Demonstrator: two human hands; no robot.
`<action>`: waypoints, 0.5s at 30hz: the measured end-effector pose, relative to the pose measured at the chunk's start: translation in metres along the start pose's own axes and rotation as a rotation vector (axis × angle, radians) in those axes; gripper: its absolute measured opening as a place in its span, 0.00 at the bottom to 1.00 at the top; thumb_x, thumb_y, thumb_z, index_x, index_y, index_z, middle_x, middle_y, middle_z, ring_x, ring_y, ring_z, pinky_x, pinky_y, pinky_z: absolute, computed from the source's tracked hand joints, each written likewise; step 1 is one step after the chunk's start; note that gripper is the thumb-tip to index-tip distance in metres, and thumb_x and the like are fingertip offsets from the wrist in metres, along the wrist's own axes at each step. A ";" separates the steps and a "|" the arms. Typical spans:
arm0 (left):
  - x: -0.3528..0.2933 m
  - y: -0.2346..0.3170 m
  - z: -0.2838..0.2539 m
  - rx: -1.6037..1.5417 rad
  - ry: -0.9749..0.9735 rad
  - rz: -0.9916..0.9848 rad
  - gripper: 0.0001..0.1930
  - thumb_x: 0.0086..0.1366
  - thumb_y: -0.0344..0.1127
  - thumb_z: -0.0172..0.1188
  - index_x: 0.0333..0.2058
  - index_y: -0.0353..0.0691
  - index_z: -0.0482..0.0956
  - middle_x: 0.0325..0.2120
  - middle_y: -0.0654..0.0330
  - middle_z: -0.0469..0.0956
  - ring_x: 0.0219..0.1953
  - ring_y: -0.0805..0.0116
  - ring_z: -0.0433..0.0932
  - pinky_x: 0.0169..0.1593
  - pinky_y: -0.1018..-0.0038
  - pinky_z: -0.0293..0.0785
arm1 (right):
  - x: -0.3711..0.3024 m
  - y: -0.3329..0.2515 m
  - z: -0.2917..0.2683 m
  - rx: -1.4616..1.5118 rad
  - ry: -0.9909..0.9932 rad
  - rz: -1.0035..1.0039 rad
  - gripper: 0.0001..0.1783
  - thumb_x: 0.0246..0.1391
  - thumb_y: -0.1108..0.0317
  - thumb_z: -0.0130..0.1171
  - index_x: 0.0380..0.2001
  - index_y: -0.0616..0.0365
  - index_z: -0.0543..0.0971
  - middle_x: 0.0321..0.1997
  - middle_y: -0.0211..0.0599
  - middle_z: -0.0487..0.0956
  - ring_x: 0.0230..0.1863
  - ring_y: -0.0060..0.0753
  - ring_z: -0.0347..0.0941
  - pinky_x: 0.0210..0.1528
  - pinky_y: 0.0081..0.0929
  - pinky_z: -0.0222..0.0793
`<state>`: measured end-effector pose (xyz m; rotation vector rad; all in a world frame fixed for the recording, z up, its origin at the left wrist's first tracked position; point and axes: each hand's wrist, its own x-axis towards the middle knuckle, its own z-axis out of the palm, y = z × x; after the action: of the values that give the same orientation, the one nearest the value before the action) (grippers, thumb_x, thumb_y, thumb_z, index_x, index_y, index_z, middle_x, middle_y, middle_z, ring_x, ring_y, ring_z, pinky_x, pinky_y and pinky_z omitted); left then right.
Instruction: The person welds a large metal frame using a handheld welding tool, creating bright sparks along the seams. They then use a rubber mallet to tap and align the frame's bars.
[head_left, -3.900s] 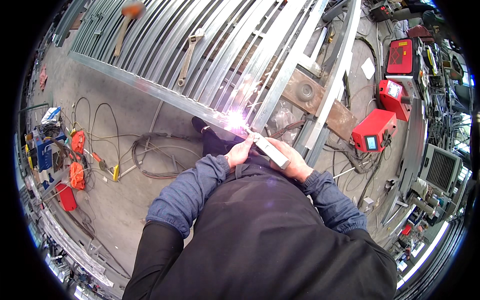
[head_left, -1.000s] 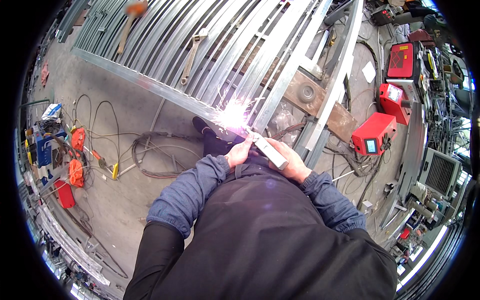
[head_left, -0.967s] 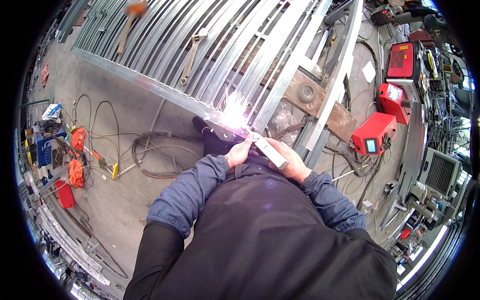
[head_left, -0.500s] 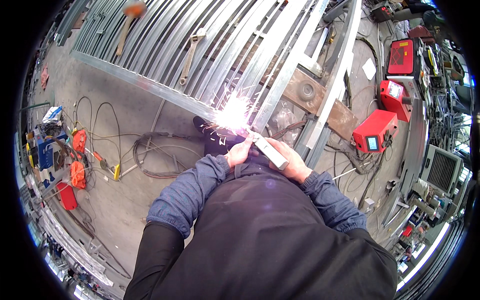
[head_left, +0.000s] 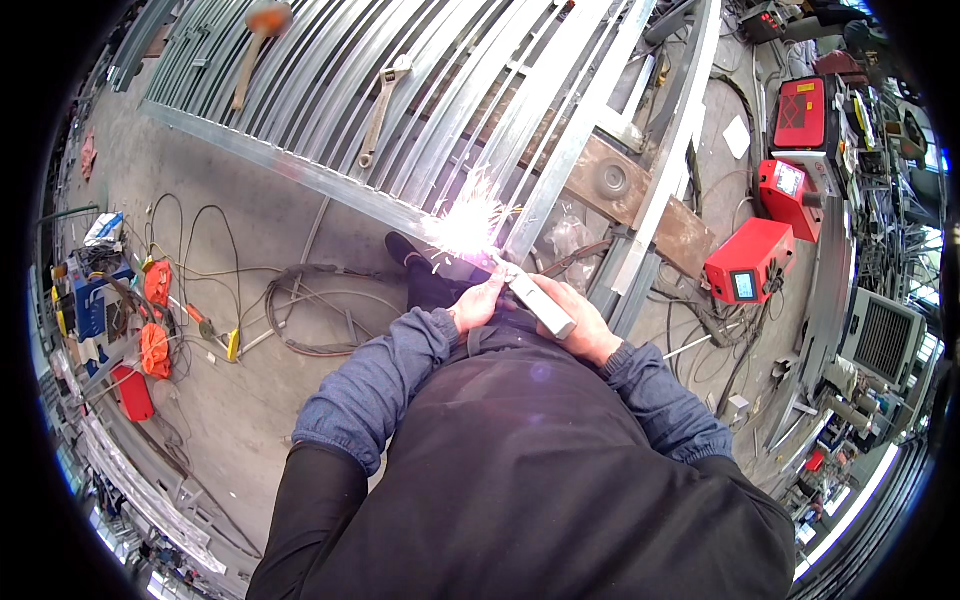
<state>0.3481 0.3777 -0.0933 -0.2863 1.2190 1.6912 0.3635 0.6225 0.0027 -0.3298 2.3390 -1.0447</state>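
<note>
A pale grey, box-bodied welding gun (head_left: 543, 305) points away from me and slightly left. My right hand (head_left: 585, 318) is wrapped round its body from the right side. At its front end, my left hand (head_left: 480, 303) is closed against the gun, steadying it; the fingertips are partly hidden. Past the nozzle, a white glare with flying sparks (head_left: 468, 222) burns at the near edge of a metal grating (head_left: 300, 172) made of long parallel bars. The glare hides the exact spot on the metal.
On the grating lie an adjustable wrench (head_left: 378, 115) and a hammer (head_left: 250, 62). Red machines (head_left: 748, 265) stand on the floor at the right. Coiled cables (head_left: 320, 325) spread over the floor at left, near orange cloths (head_left: 155, 348). My shoe (head_left: 402, 248) is beside the grating's edge.
The spark burst has become smaller, showing more of my shoe and the grating's edge. Both hands and the welding gun have hardly moved.
</note>
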 end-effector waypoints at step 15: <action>-0.004 0.008 0.004 0.100 0.015 -0.043 0.42 0.81 0.75 0.31 0.73 0.49 0.70 0.59 0.65 0.80 0.50 0.73 0.83 0.52 0.70 0.77 | -0.005 0.001 0.001 -0.032 0.019 -0.026 0.49 0.52 0.62 0.74 0.77 0.39 0.64 0.56 0.46 0.77 0.58 0.60 0.79 0.59 0.51 0.78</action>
<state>0.3454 0.3783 -0.0841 -0.2630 1.2954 1.5887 0.3680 0.6249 0.0035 -0.3656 2.3761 -1.0279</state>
